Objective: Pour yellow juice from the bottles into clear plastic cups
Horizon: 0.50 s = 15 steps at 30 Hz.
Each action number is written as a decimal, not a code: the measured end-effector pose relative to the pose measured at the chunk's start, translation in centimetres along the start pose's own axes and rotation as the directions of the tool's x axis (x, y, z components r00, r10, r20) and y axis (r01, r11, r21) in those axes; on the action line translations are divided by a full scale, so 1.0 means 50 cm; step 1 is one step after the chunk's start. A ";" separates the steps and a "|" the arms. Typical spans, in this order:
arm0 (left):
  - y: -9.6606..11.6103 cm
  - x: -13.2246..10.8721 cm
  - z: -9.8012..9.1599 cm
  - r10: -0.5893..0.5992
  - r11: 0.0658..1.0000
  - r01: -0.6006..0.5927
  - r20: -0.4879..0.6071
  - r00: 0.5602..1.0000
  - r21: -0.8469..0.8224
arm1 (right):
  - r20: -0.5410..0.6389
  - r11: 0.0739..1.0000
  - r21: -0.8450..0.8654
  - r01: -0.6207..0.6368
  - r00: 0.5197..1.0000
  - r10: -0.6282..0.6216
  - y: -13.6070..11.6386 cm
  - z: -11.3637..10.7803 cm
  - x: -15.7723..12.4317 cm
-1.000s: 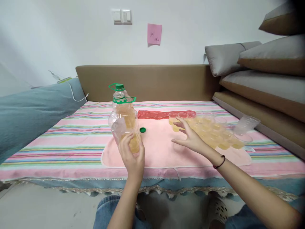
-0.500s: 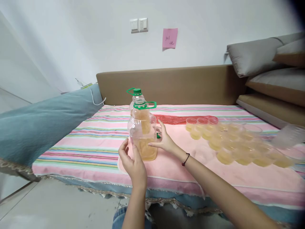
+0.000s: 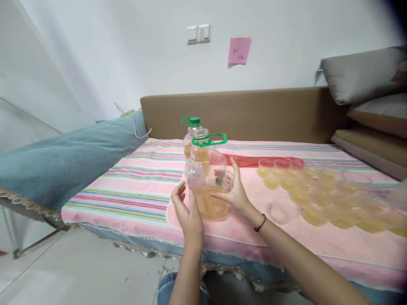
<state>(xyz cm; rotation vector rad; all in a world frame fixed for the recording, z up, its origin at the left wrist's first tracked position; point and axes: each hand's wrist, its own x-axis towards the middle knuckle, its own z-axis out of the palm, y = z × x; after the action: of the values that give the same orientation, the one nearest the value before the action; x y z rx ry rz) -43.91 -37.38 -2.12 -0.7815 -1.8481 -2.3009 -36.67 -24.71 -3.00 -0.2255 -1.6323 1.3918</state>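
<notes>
- Left hand (image 3: 190, 214) and right hand (image 3: 235, 193): apart, fingers loosely spread, flanking the bottle (image 3: 208, 184), likely to steady it.
- Bottle: upright on the mat (image 3: 254, 186), left of the cups (image 3: 313, 214), presumably to avoid knocking them.

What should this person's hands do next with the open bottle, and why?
Probably reach the right hand for the loose cap: the open bottle stands upright on the pink cloth uncapped, and the cap seems to lie just behind it, near that hand.
</notes>
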 end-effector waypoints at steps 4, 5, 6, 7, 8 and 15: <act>0.000 0.000 0.006 -0.148 0.975 0.180 0.228 0.962 -0.130 | -0.013 1.000 0.014 -0.012 1.000 0.013 -0.068 -0.048 -0.038; 0.002 -0.003 0.008 -0.196 0.952 0.258 0.320 0.927 -0.164 | -0.014 1.000 0.015 -0.022 1.000 0.022 -0.088 -0.064 -0.048; 0.006 -0.007 0.011 -0.225 0.925 0.329 0.422 0.878 -0.191 | -0.011 0.999 0.015 -0.031 0.999 0.031 -0.108 -0.080 -0.060; 0.011 -0.012 0.015 -0.229 0.899 0.384 0.524 0.820 -0.209 | -0.009 0.999 0.012 -0.039 0.999 0.039 -0.127 -0.097 -0.072; 0.017 -0.018 0.019 -0.211 0.881 0.420 0.616 0.759 -0.217 | -0.012 0.999 0.005 -0.053 0.999 0.053 -0.147 -0.114 -0.085; 0.064 -0.090 0.070 -0.062 0.825 0.532 0.905 0.421 -0.191 | -0.110 0.966 -0.130 -0.225 0.971 0.212 -0.258 -0.227 -0.189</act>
<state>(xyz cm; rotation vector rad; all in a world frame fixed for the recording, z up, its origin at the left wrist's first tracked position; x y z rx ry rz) -37.66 -36.05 -0.80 -2.2700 -1.7882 -2.9289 -17.92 -27.67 1.86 -0.5628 -1.6662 1.4052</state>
